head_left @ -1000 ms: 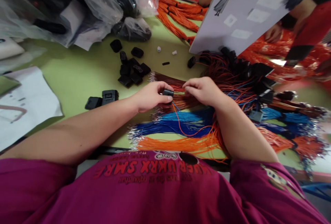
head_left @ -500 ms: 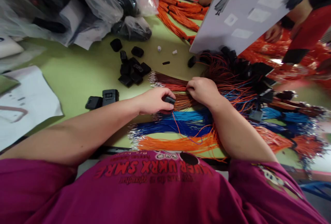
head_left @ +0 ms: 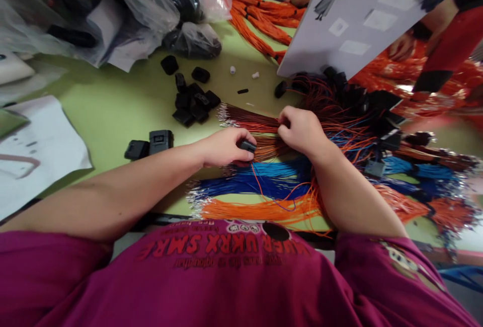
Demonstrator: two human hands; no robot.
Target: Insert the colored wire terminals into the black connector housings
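Note:
My left hand point(head_left: 230, 147) is closed around a small black connector housing point(head_left: 247, 146), which shows between thumb and fingers. A thin orange wire point(head_left: 258, 180) hangs down from it over the blue wires. To the right, my right hand point(head_left: 300, 128) is pinched at the brown and red wires point(head_left: 256, 119); whatever sits between its fingertips is hidden. Below the hands lie light blue wires point(head_left: 269, 168), dark blue wires point(head_left: 234, 188) and orange wires point(head_left: 241, 210), their metal-tipped ends facing left.
Several black housings point(head_left: 192, 103) are heaped beyond my left hand, with a larger black block point(head_left: 161, 141) nearer my arm. Small white pieces point(head_left: 255, 75) lie farther back. Wired connectors point(head_left: 362, 103) pile up at right beside a pale board point(head_left: 339, 20). Another person's hand point(head_left: 400, 48) is behind it.
My right hand has shifted slightly to the right along the wires. A small pale sliver now shows on the table above the brown wires. My left hand stays put with the connector housing.

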